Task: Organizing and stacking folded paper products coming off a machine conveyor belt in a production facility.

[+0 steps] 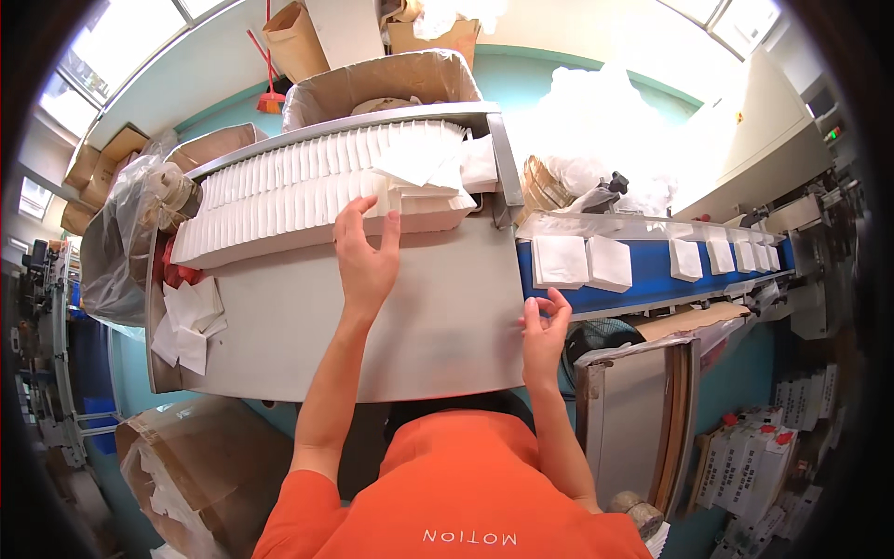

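Note:
Two long rows of folded white paper napkins (279,219) stand packed along the back of a grey metal table (447,317). Several loose napkins (421,160) lie on top at their right end. My left hand (366,263) is at the front edge of the rows, thumb and fingers apart, with nothing seen in it. By the table's right edge my right hand (544,340) is raised, its fingers loosely bent and empty. Just beyond it, a blue conveyor belt (654,270) carries small napkin stacks; the nearest stack (560,262) lies beside another stack (608,264).
Scattered napkins (191,321) lie at the table's left end, by a plastic-lined bin (121,247). A metal rim (506,172) borders the table at the back right. Behind stands a large lined box (372,79). A cardboard box (200,461) sits on the floor at lower left.

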`<state>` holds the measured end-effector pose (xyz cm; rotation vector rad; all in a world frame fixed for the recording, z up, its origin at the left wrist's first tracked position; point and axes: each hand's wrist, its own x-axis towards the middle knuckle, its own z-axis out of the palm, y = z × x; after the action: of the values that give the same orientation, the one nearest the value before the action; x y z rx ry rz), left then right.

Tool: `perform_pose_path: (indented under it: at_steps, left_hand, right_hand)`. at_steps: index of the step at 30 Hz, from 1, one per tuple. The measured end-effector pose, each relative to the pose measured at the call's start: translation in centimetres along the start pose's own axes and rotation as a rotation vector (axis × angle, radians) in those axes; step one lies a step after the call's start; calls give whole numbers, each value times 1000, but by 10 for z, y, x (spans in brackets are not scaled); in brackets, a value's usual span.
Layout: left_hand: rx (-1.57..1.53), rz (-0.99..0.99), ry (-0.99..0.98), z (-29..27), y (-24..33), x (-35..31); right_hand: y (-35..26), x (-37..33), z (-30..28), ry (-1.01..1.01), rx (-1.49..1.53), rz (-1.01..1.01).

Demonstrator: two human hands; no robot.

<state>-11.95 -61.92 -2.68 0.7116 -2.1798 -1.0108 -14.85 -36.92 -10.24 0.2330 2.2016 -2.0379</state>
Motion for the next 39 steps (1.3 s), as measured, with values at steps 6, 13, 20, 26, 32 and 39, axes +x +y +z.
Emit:
perform_pose_path:
  at_steps: [6,13,20,26,32,39]
  left_hand:
    - [87,-38,72,32,-73,128]
    - [306,4,-237,36,-13,70]
    - [-26,31,-136,25,-23,48]
    - [-524,-10,-550,-4,-45,-23]
    - [-484,121,-574,25,-72,-95]
    - [-684,136,-465,42,-54,-105]
  right_hand:
    - [-71,66,122,-466,-83,-206]
    - [-67,148,174,-399,-433,37]
    - [-100,119,164,-593,49,-335]
    - [-37,39,68,-737,206,-327]
    - [32,-3,19,-636,26,-260]
    - [7,-15,38,-571,47,-430]
